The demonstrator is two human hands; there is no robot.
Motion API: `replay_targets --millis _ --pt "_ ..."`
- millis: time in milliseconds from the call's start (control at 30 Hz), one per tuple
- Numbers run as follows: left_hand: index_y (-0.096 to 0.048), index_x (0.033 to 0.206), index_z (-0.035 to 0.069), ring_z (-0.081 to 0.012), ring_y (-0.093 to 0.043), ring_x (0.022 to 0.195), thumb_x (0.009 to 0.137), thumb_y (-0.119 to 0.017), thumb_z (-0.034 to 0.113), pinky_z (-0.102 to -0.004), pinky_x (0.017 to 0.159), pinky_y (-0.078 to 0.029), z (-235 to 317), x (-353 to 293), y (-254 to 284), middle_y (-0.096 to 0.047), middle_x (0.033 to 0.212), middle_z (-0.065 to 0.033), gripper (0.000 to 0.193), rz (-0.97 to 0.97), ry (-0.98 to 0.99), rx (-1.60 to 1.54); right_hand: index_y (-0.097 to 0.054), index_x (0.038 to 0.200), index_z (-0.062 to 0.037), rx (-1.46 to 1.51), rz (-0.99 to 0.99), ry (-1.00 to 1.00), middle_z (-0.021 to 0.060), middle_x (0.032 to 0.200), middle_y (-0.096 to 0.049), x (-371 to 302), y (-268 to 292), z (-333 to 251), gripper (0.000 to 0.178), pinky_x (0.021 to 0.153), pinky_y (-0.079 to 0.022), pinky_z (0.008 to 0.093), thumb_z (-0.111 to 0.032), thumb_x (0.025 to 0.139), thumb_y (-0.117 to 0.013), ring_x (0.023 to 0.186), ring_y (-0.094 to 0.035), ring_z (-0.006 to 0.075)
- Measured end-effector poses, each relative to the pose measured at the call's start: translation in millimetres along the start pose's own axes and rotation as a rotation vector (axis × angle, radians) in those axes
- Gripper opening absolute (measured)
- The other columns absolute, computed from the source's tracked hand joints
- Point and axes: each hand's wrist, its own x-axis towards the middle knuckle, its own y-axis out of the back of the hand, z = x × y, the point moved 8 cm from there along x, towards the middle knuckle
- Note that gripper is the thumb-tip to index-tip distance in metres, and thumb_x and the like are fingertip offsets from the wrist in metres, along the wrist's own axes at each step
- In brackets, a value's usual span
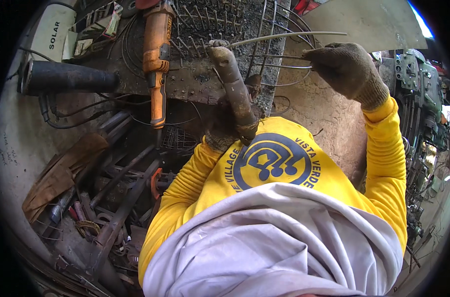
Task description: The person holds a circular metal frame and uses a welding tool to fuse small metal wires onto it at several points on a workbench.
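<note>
My left hand [219, 123], in a dark work glove, is wrapped round the grey tubular handle of a welding electrode holder [233, 84]. It stands tilted in front of my chest, its head toward the bench. A thin grey welding rod [289, 36] sticks out of that head to the right, above the bench edge. My right hand [348, 69], in a brown knit glove, is raised to the right of it. Its fingers are pressed together beside the ends of thin metal rods [284, 66]; what they hold, if anything, is hidden. The welding rod's tip passes above this hand.
On the dirty metal bench [192, 79] lie an orange angle grinder [158, 64] and several upright metal pegs [210, 20]. A dark cylinder [69, 78] and cables lie left. Scrap metal bars [121, 213] crowd the lower left. Green machinery [425, 89] stands right, near a sheet [368, 22].
</note>
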Motion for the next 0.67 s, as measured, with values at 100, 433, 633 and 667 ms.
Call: replay_targets --millis 100,433,633,667 --pt "-0.051 0.135 0.002 -0.0282 -0.064 0.107 0.106 -0.046 0.028 -0.0459 0.094 -0.055 -1.5 3.1 -1.8 -0.061 0.121 -0.0141 0.039 -0.068 0.025 0.007 -0.078 0.099 -0.0105 -0.012 -0.009 -0.053 0.0141 0.09 -0.074 0.3 2.1 0.9 0.016 0.07 -0.059 0.0377 -0.014 0.086 -0.072 0.077 -0.071 0.0323" --pt "-0.051 0.133 0.004 -0.0231 -0.058 0.106 0.102 -0.055 0.023 -0.0381 0.097 -0.05 10.9 -2.1 25.2 -0.058 0.12 -0.009 0.036 0.058 -0.11 0.552 -0.078 0.099 -0.0106 0.033 0.064 -0.04 0.0134 0.088 -0.074 -12.3 -13.2 7.2 0.016 0.069 -0.059 0.0375 -0.015 0.086 -0.072 0.076 -0.071 0.032" --pt "-0.051 0.131 0.004 -0.02 -0.054 0.105 0.1 -0.06 0.021 -0.0335 0.099 -0.046 34.5 -15.1 41.6 -0.056 0.119 -0.0059 0.036 0.171 -0.218 0.939 -0.075 0.103 -0.0073 0.042 0.081 0.024 0.0147 0.085 -0.073 2.3 -17.7 2.4 0.017 0.067 -0.058 0.0365 -0.011 0.086 -0.072 0.074 -0.071 0.0319" --pt "-0.051 0.131 0.004 -0.02 -0.054 0.105 0.1 -0.06 0.021 -0.0335 0.099 -0.046 34.5 -18.7 42.9 -0.056 0.119 -0.0059 0.036 0.18 -0.216 0.944 -0.074 0.104 -0.0048 0.045 0.084 0.042 0.0158 0.084 -0.072 3.5 -20.0 1.1 0.017 0.065 -0.058 0.0359 -0.008 0.087 -0.072 0.072 -0.071 0.032"
